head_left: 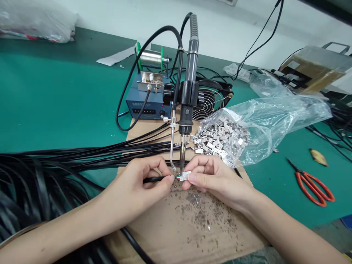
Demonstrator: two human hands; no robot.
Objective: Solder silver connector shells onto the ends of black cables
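Observation:
My left hand [150,179] pinches a black cable [154,179] close to its end, where thin coloured wires come out. Between thumb and fingers of my right hand [207,174] is a small silvery metal connector [185,176]. The wire ends meet the connector's near edge; whether they are joined I cannot tell. Just above them points the tip of a soldering iron [182,150], held upright in a stand. Beside it a thin metal feed tube [172,146] bends down toward the same spot.
A clear plastic bag [275,124] spills many loose connectors [217,137] behind my right hand. Black cables [41,187] heap at left. Behind stand a blue soldering station [148,101], solder spool [150,58] and fan [206,102]. Red-handled cutters [313,187] lie right. Spattered cardboard [165,227] lies underneath.

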